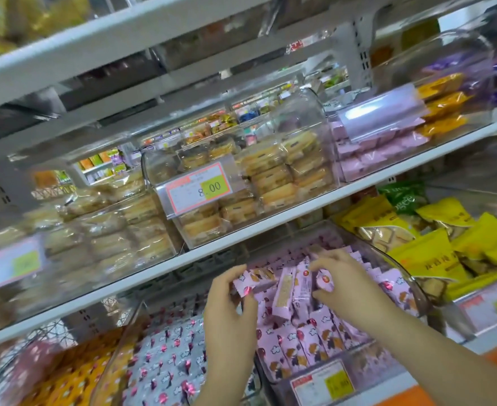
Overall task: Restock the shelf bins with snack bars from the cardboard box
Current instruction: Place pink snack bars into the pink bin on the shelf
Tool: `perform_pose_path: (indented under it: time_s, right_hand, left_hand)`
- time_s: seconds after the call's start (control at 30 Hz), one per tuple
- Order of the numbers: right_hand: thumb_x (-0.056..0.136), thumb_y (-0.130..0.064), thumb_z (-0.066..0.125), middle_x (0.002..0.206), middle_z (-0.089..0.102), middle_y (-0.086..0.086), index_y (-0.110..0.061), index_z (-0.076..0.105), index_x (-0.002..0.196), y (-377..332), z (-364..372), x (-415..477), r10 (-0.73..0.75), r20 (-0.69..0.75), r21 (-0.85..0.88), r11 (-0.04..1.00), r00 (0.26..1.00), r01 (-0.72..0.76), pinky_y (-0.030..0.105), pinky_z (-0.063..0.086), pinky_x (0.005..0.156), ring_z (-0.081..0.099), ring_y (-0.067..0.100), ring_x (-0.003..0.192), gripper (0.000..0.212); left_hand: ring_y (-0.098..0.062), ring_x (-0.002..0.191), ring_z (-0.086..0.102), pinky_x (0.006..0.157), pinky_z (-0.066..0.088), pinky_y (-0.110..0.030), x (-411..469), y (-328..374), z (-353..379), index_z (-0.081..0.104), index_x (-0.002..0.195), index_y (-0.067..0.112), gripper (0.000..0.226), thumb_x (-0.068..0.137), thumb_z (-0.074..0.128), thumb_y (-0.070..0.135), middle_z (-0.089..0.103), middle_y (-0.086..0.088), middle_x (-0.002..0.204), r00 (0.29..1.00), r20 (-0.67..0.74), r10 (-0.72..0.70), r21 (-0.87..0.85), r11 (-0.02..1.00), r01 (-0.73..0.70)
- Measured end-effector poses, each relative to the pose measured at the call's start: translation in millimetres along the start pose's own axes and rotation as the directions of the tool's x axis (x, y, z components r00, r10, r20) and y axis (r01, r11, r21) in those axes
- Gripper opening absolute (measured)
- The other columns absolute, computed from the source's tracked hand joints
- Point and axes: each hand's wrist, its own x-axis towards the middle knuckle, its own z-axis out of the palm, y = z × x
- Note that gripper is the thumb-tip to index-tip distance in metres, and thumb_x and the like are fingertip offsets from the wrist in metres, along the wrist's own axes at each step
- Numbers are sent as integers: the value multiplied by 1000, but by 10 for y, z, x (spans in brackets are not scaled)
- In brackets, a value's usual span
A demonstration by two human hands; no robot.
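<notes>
At your far left, low down, a bin holds orange-wrapped bars (74, 373), and just beside it sits a bin of grey-wrapped bars (165, 361). Above them, on the white shelf (153, 269), clear tubs hold pale wrapped cakes (273, 174), and one tub carries a price card (199, 187) reading 8.00. Your left hand (229, 312) has its fingers curled round the left side of a bunch of pink snack bars (289, 288), which stand tilted on end between your two hands. The bunch is over the clear bin (414, 281), touching more bars of the same kind packed in rows beneath it. Your right hand (341, 291) pinches the bunch's right side, fingers on top and thumb below. A price label (323, 382) is fixed to the bin's front, too blurred to read. To the right, yellow bags (428, 259) are heaped in the next bin
</notes>
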Motion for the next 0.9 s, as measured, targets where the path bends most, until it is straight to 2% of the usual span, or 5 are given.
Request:
perform_pose_path:
  time_s: [0.07, 0.27, 0.5, 0.73, 0.9]
  right_hand:
    - [91, -15, 62, 144, 33, -3, -28, 44, 135, -43, -38, -42, -11, -7, 17, 1000, 1000, 12, 29, 38, 102, 42, 17, 128, 50]
    - [86, -17, 69, 141, 47, 1, -32, 43, 135, -115, -413, -101, -25, 27, 315, 949, 999, 15, 27, 40, 96, 47, 18, 127, 57]
    - [81, -19, 74, 125, 53, -6, -31, 54, 124, 78, -795, -271, -21, 85, 372, 928, 996, -12, 35, 42, 104, 48, 5, 116, 49]
    - [81, -1, 71, 76, 56, -12, -18, 59, 91, 233, -856, -259, -80, 21, 405, 912, 997, 65, 7, 43, 60, 57, -8, 64, 23]
    - [85, -16, 69, 114, 59, 0, -27, 59, 105, 381, -779, -243, -71, 104, 48, 997, 992, 67, 32, 49, 87, 58, 14, 105, 25]
  left_hand:
    - [-23, 87, 63, 78, 55, -46, -85, 36, -73, 54, 109, 43, 39, 92, 57, 8, 59, 18, 116, 999, 0, 49, 2, 999, -49]
    - [13, 67, 58, 59, 46, -7, -143, 204, -134, 65, 92, 28, 33, 91, 56, -3, 64, 17, 110, 998, 32, 51, -185, 982, -44]
    - [1, 56, 50, 54, 44, -10, -233, 399, 26, 68, 80, 38, 38, 94, 55, 5, 64, 31, 100, 979, 190, 71, -169, 985, -38]
    - [-10, 55, 47, 49, 37, -12, -227, 504, 304, 63, 85, 40, 38, 96, 49, 6, 61, 36, 88, 934, 347, 84, 10, 996, -94]
    - [-17, 60, 53, 50, 41, -20, -163, 454, 545, 64, 87, 44, 44, 98, 46, 5, 65, 27, 87, 912, 406, 54, 36, 997, -75]
